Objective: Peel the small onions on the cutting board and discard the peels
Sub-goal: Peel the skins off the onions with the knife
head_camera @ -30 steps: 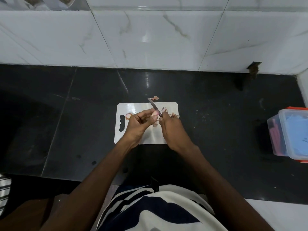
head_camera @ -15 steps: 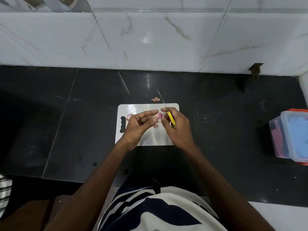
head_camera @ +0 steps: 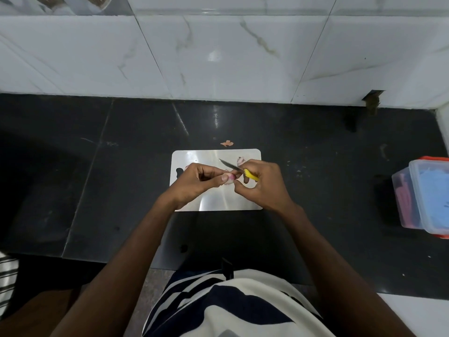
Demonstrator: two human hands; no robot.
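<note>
Closest in, both hands are up over the cutting board [head_camera: 233,203] on the black bench [head_camera: 97,190]. The left hand [head_camera: 194,182] pinches a small onion [head_camera: 229,177] at its fingertips, and the right hand [head_camera: 263,184] is wrapped around the yellow-handled knife [head_camera: 239,170]. Half a second back the blade stood up toward the wall; now it's laid flat, tip pointing left, just over the onion. Behind them there's a peel scrap [head_camera: 241,160] on the board and another peel [head_camera: 227,143] on the bench past its far edge. A plastic box [head_camera: 422,198] sits far right.
</note>
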